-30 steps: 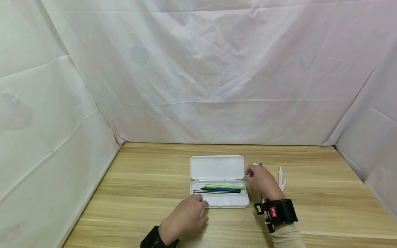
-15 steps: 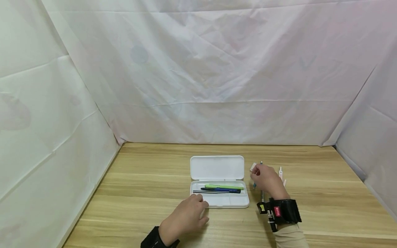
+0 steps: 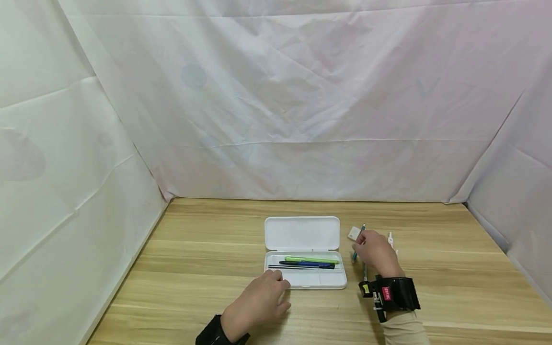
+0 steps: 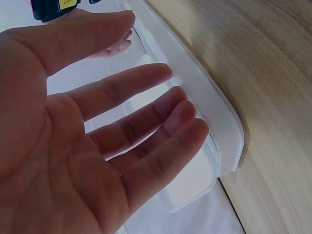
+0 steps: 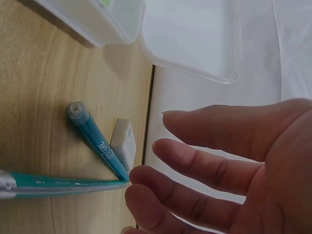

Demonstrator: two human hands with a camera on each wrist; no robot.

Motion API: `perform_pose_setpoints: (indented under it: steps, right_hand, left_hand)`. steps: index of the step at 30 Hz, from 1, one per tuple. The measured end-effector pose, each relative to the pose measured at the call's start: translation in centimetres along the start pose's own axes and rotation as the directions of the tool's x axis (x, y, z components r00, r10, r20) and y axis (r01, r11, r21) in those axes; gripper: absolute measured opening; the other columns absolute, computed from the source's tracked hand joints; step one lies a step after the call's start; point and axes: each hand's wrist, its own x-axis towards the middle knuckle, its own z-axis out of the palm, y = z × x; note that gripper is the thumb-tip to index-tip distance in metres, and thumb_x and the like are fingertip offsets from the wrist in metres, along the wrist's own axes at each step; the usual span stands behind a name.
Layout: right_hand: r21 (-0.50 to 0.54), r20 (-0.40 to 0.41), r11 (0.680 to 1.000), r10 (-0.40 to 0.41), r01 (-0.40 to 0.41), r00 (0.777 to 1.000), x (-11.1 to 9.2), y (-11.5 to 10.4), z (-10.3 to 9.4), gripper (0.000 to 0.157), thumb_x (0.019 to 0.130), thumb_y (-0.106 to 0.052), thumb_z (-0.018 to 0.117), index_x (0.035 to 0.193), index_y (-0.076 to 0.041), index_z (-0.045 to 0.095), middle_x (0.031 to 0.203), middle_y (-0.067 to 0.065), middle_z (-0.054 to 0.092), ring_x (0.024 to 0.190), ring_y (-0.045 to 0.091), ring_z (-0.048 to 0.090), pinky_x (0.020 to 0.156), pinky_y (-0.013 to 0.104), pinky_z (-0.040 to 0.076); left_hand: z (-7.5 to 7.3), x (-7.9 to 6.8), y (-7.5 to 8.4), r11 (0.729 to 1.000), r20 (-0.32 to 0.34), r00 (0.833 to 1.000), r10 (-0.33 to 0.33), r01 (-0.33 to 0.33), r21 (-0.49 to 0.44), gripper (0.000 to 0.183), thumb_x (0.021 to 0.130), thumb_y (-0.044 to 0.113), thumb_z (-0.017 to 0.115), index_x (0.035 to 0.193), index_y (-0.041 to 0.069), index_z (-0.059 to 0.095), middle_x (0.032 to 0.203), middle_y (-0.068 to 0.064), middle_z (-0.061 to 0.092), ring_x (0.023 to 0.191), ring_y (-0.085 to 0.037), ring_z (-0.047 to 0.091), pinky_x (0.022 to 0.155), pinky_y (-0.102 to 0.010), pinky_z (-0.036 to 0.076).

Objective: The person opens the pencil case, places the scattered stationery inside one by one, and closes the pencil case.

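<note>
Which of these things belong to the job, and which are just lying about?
Likely part of the job:
left hand, by the white case
lime pen and dark blue pen inside it
right hand, near a teal pen and teal-silver stick
white block beside the teal pen

Likely just around:
wooden table
cloth backdrop
black wristbands
pale item beyond the right hand, partly hidden, so unsure

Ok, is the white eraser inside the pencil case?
No, the white eraser lies on the table, to the right of the open pencil case.
</note>
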Motion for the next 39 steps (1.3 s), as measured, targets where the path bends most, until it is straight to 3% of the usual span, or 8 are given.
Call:
perform_pose_setpoints:
  steps: [21, 39]
  right_hand:
    - [0.009, -0.012, 0.996, 0.094, -0.093, 0.996, 0.0, 0.9, 0.6, 0.018, 0.086, -0.008, 0.062, 0.069, -0.006, 0.057, 0.062, 0.005, 0.053, 0.054, 0.018, 0.048, 0.047, 0.028, 0.036]
    - [-0.008, -0.022, 0.995, 0.1, -0.1, 0.995, 0.4, 1.3, 1.1, 0.025, 0.081, -0.002, 0.061, 0.059, -0.007, 0.05, 0.055, 0.003, 0.048, 0.049, 0.017, 0.047, 0.045, 0.026, 0.037]
  left_hand:
    - [0.1, -0.1, 0.1, 1.0, -0.004, 1.0, 0.001, -0.001, 0.017, 0.025, 0.08, 0.029, 0.078, 0.093, 0.009, 0.072, 0.083, 0.003, 0.053, 0.077, -0.011, 0.049, 0.067, -0.024, 0.045]
    - [0.3, 0.0, 0.0, 1.0, 0.004, 1.0, 0.004, -0.004, 0.015, 0.026, 0.08, 0.03, 0.078, 0.095, 0.009, 0.072, 0.084, 0.003, 0.054, 0.078, -0.011, 0.049, 0.068, -0.024, 0.045]
